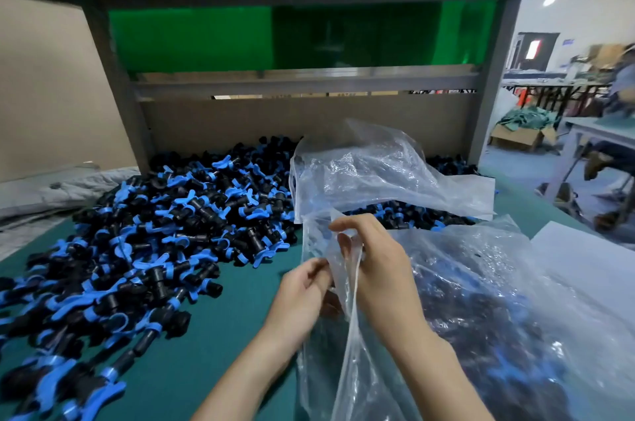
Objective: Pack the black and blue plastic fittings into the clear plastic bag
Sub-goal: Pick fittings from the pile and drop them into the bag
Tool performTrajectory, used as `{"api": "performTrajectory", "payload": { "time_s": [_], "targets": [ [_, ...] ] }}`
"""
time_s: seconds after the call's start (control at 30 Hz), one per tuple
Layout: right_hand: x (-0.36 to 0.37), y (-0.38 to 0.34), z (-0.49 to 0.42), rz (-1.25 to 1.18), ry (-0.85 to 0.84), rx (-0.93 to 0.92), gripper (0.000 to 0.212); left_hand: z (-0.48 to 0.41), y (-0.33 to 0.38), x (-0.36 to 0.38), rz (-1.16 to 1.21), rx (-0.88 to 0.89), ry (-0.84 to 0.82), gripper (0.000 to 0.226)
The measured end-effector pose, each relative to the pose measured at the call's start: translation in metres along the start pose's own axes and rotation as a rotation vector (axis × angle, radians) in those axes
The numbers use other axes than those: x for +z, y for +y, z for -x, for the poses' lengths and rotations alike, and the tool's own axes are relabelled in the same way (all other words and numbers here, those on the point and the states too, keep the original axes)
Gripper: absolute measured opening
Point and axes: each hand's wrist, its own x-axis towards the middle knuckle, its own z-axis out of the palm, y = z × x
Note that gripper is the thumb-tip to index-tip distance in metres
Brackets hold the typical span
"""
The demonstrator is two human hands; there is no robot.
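Observation:
A big heap of black and blue plastic fittings [144, 231] covers the left and middle of the green table [213, 345]. In front of me a clear plastic bag [364, 176] is held up, its upper part billowing over the heap. My left hand [302, 296] pinches the bag's edge from the left. My right hand [374, 262] grips the film just beside it, fingers curled round a fold. A second clear bag [498, 317] filled with fittings lies at the right, under my right forearm.
A brown board [240, 118] and grey metal frame [113, 69] wall off the back of the bench. White sheets [591, 266] lie at the right edge. Grey cloth [51, 193] lies at the left. A seated person [618, 83] is far right.

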Motion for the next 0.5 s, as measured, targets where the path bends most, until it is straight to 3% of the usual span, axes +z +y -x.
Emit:
{"api": "performTrajectory", "payload": {
  "time_s": [0.1, 0.17, 0.3, 0.5],
  "targets": [
    [0.016, 0.012, 0.016, 0.021, 0.015, 0.029, 0.017, 0.015, -0.033, -0.033, -0.016, -0.239, 0.142, 0.024],
    [0.024, 0.021, 0.021, 0.039, 0.005, 0.046, 0.016, 0.018, -0.047, -0.050, -0.218, -0.313, 0.258, 0.020],
    [0.031, 0.035, 0.026, 0.056, 0.007, 0.074, 0.012, 0.001, -0.051, -0.051, -0.734, -0.308, 0.276, 0.027],
    [0.036, 0.044, 0.031, 0.091, -0.031, 0.095, 0.007, -0.034, -0.067, -0.064, -0.919, -0.416, 0.282, 0.047]
  ]
}}
